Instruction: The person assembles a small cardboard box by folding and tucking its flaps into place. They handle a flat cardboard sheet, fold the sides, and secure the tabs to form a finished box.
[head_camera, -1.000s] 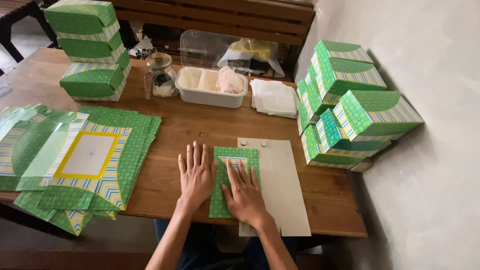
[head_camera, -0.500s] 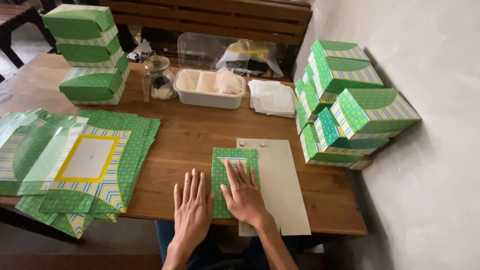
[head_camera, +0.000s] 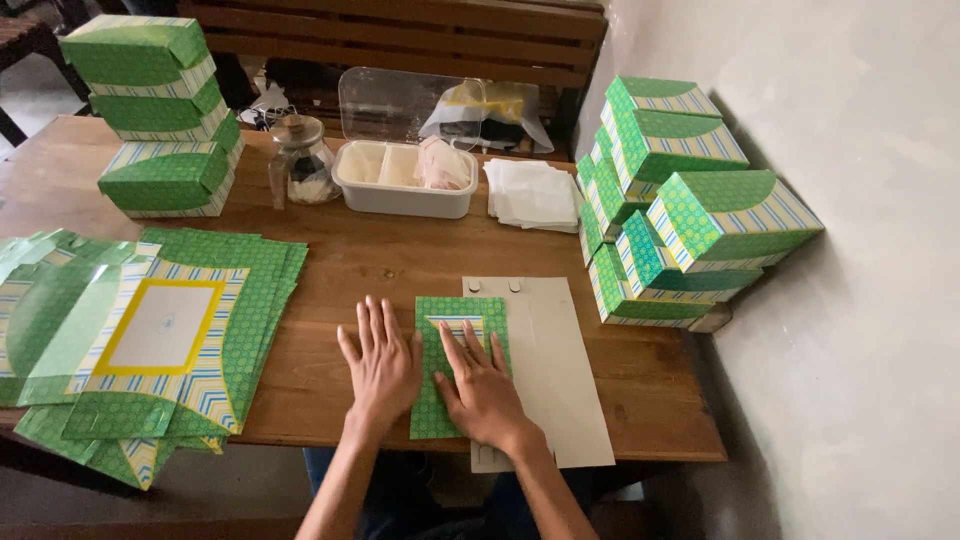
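At the near edge of the wooden table (head_camera: 400, 255), I see the folded green carton blank (head_camera: 458, 345) lying flat, its right part overlapping a grey card sheet (head_camera: 560, 370). My left hand (head_camera: 383, 365) lies palm down, fingers spread and fully extended, mostly on the bare wood with its inner edge touching the blank's left edge; it grips nothing. My right hand (head_camera: 483, 390) is likewise flat and open, pressing on the blank's lower middle, holding nothing. To the left lies a pile of unfolded green blanks (head_camera: 170, 340). Assembled green boxes (head_camera: 680, 200) are stacked at the right against the wall; more boxes (head_camera: 160, 120) stand far left. A white tray (head_camera: 400, 180) sits behind, well apart.
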